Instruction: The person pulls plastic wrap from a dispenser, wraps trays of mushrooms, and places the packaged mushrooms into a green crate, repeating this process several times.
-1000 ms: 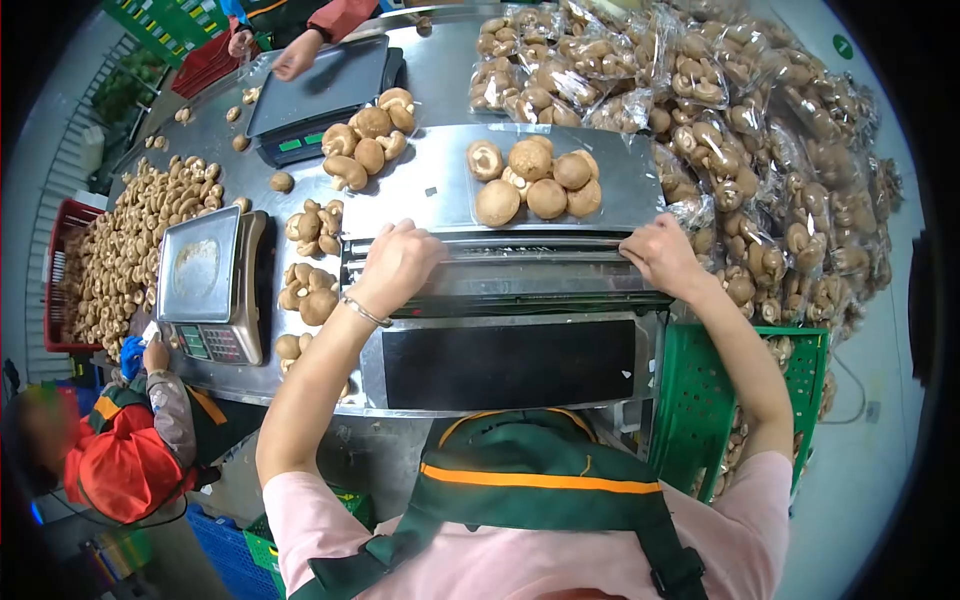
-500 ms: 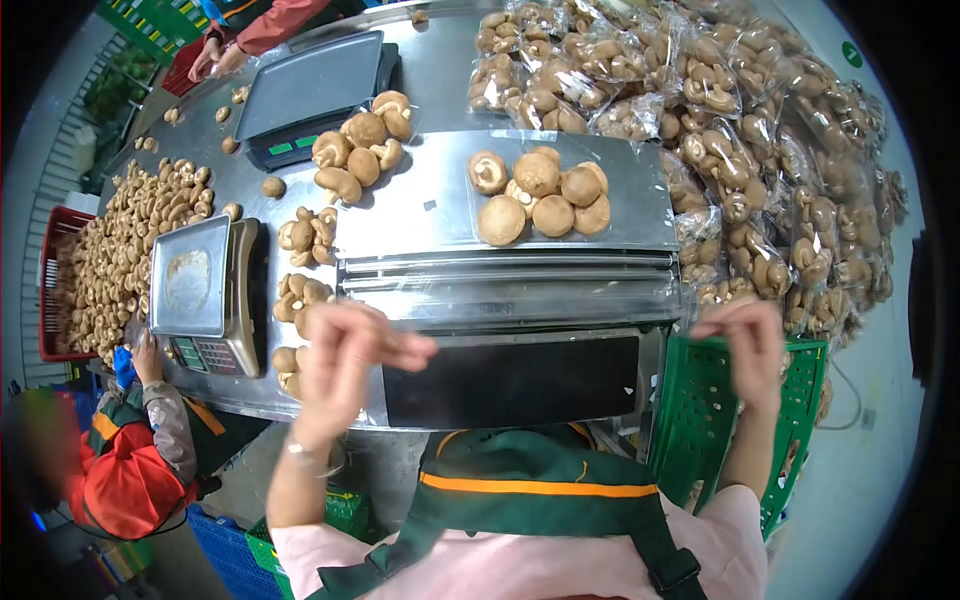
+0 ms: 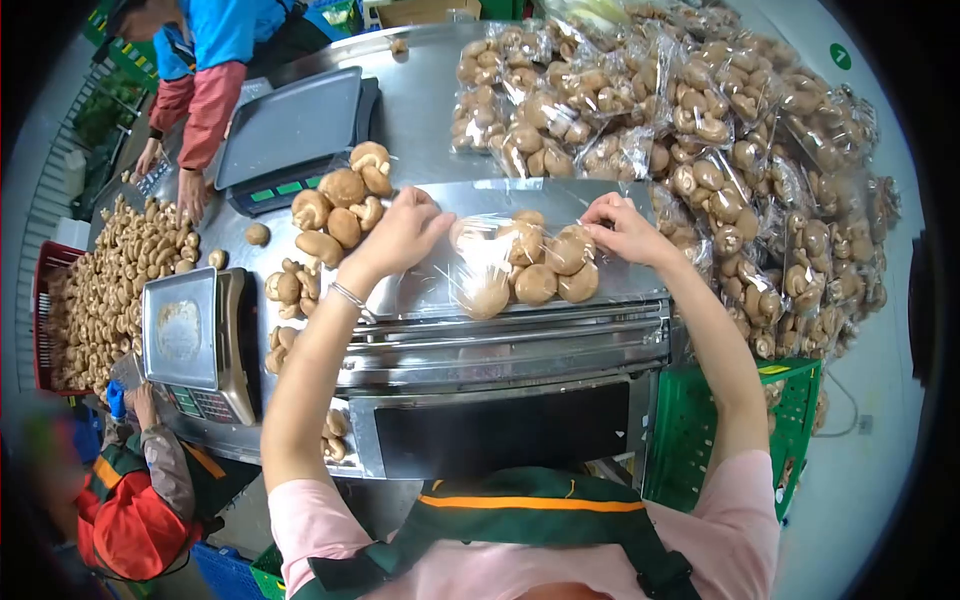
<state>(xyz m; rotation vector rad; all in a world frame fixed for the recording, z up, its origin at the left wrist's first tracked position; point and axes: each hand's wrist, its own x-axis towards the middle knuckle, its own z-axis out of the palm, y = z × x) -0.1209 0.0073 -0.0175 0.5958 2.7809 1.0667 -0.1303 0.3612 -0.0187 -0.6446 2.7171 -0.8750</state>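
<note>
A small heap of brown mushrooms [image 3: 535,265] lies on the steel top plate of the wrapping machine [image 3: 420,290], with a sheet of clear film [image 3: 480,285] stretched over it. My left hand [image 3: 400,235] grips the film's left edge beside the heap. My right hand [image 3: 625,228] pinches the film's right edge, just right of the mushrooms. Both arms reach forward over the machine's film slot [image 3: 510,345].
Film-wrapped mushroom packs [image 3: 720,130] fill the back right. Loose mushroom heaps [image 3: 340,215] lie left of my left hand, by a scale [image 3: 290,125]. A second scale [image 3: 185,335] and a big mushroom pile [image 3: 110,270] sit left. Two other people work at left; a green crate [image 3: 740,420] stands right.
My hands pulled film out from the machine's slot, lifted it toward me, then carried it forward and laid it over the mushroom heap. A person in blue has come into view at the back left.
</note>
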